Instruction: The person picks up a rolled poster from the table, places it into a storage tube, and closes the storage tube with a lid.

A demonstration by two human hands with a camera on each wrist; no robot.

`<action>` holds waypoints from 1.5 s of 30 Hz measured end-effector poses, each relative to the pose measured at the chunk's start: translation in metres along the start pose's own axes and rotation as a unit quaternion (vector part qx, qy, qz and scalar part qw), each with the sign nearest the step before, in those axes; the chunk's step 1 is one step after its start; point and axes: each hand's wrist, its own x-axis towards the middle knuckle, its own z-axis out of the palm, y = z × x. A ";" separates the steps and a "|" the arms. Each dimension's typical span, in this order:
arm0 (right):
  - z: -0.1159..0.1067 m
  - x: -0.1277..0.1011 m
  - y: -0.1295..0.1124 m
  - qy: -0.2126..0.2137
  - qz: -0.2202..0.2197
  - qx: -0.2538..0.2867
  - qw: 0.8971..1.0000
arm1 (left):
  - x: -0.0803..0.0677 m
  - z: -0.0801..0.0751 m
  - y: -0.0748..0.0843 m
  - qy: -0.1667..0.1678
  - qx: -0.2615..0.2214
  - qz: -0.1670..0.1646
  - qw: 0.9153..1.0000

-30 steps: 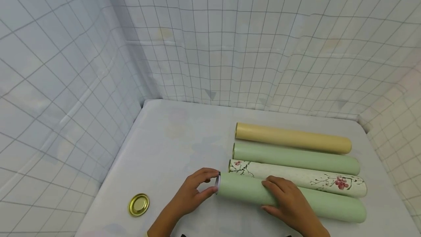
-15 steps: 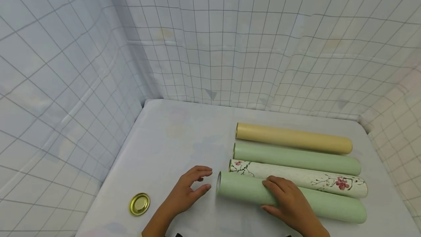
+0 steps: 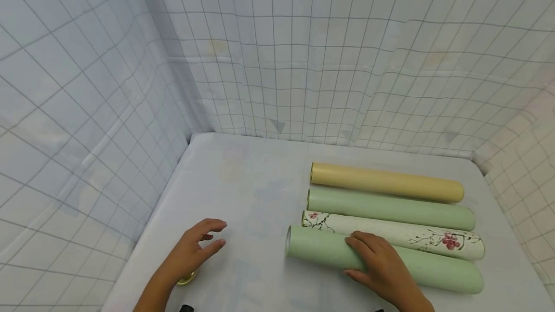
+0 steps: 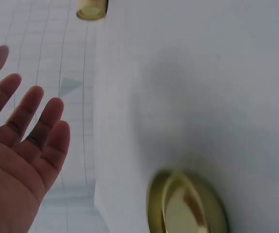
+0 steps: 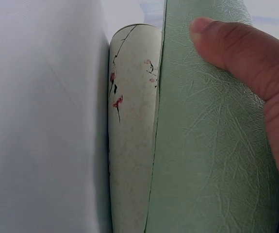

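Observation:
My right hand [image 3: 375,264] grips the nearest green tube [image 3: 316,247] around its middle, the thumb along its near side. The tube lies sideways, and its left end shows an uncapped, hollow rim. In the right wrist view the green covering [image 5: 202,136] looks creased and textured. My left hand [image 3: 191,252] is off to the left with fingers loosely bent and nothing in them. A round gold metal lid [image 3: 186,280] lies on the table beneath it, partly hidden by the wrist. The left wrist view shows that lid [image 4: 178,208] blurred, below and beside the palm.
Behind the gripped tube lie a white tube [image 3: 368,230] with plum blossoms, a second green tube [image 3: 390,210] and a yellow tube [image 3: 386,182], roughly parallel. A white cloth covers the table [image 3: 243,182]. Grid-patterned sheets [image 3: 295,61] hang around the back and sides.
My left hand has let go of the green tube's left end and moved left, over the gold lid. My right hand and the tubes have stayed in place.

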 end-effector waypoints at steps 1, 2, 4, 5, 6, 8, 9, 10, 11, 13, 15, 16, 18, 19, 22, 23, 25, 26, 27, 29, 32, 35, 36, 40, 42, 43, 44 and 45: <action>0.000 0.000 0.000 0.000 0.001 0.000 1.000 | -0.004 -0.007 -0.003 -0.006 0.011 -0.010 1.000; 0.001 0.000 0.000 0.000 0.002 0.000 1.000 | -0.009 -0.013 -0.007 -0.014 0.023 -0.023 0.999; 0.001 0.000 0.001 0.000 0.003 0.000 1.000 | -0.017 -0.025 -0.012 -0.035 0.049 -0.052 0.997; 0.001 0.000 0.001 0.000 0.003 0.001 1.000 | -0.021 -0.029 -0.014 -0.044 0.060 -0.071 0.995; 0.001 0.000 0.001 0.000 0.004 0.001 1.000 | -0.025 -0.034 -0.016 -0.054 0.073 -0.089 0.992; 0.001 0.000 0.001 0.002 0.003 0.000 1.000 | -0.032 -0.040 -0.019 -0.076 0.093 -0.113 0.986; 0.001 0.000 0.002 0.001 0.004 -0.003 1.000 | -0.034 -0.043 -0.020 -0.086 0.099 -0.123 0.984; 0.001 0.000 0.002 0.001 0.005 -0.006 1.000 | -0.037 -0.044 -0.021 -0.092 0.104 -0.132 0.982; 0.001 0.000 0.002 0.001 0.006 -0.007 1.000 | -0.038 -0.045 -0.022 -0.100 0.113 -0.137 0.979; 0.000 0.001 0.002 0.001 0.007 -0.009 1.000 | -0.041 -0.045 -0.025 -0.111 0.131 -0.136 0.976; -0.001 0.001 0.003 0.000 0.008 -0.011 1.000 | -0.043 -0.043 -0.027 -0.116 0.144 -0.142 0.972; -0.002 0.001 0.003 0.000 0.008 -0.011 1.000 | -0.043 -0.042 -0.028 -0.117 0.155 -0.142 0.970; -0.002 0.001 0.004 0.000 0.009 -0.011 1.000 | -0.043 -0.039 -0.029 -0.120 0.173 -0.147 0.966; -0.002 0.001 0.005 0.002 0.008 -0.010 1.000 | -0.043 -0.037 -0.028 -0.120 0.178 -0.149 0.965; -0.002 0.001 0.006 0.005 0.012 -0.009 1.000 | -0.041 -0.034 -0.026 -0.120 0.195 -0.157 0.961; -0.002 0.001 0.006 0.007 0.012 -0.008 1.000 | -0.041 -0.033 -0.025 -0.120 0.197 -0.161 0.960; -0.002 0.001 0.007 0.011 0.015 -0.011 1.000 | -0.039 -0.032 -0.022 -0.121 0.199 -0.164 0.959; -0.003 0.002 0.007 0.012 0.016 -0.011 1.000 | -0.038 -0.031 -0.021 -0.122 0.200 -0.168 0.958; -0.003 0.002 0.007 0.014 0.017 -0.011 1.000 | -0.038 -0.031 -0.020 -0.123 0.201 -0.173 0.956; -0.004 0.002 0.007 0.016 0.018 -0.014 1.000 | -0.038 -0.029 -0.019 -0.126 0.202 -0.176 0.955; -0.005 0.003 0.007 0.018 0.020 -0.013 1.000 | -0.039 -0.028 -0.019 -0.129 0.205 -0.167 0.956; -0.006 0.004 0.007 0.019 0.022 -0.016 0.999 | -0.040 -0.027 -0.020 -0.126 0.206 -0.141 0.960; -0.006 0.004 0.007 0.019 0.022 -0.016 0.999 | -0.039 -0.026 -0.020 -0.121 0.207 -0.132 0.962; -0.006 0.004 0.006 0.020 0.023 -0.014 0.999 | -0.031 -0.024 -0.016 -0.103 0.185 -0.092 0.973; -0.005 0.004 0.006 0.021 0.023 -0.014 0.999 | -0.024 -0.022 -0.012 -0.096 0.165 -0.075 0.979; -0.005 0.004 0.007 0.022 0.023 -0.014 0.999 | -0.020 -0.021 -0.010 -0.092 0.151 -0.066 0.982; -0.004 0.004 0.007 0.022 0.023 -0.014 0.999 | -0.016 -0.019 -0.008 -0.090 0.135 -0.064 0.985; -0.004 0.004 0.007 0.020 0.024 -0.014 0.999 | -0.012 -0.017 -0.005 -0.087 0.121 -0.062 0.987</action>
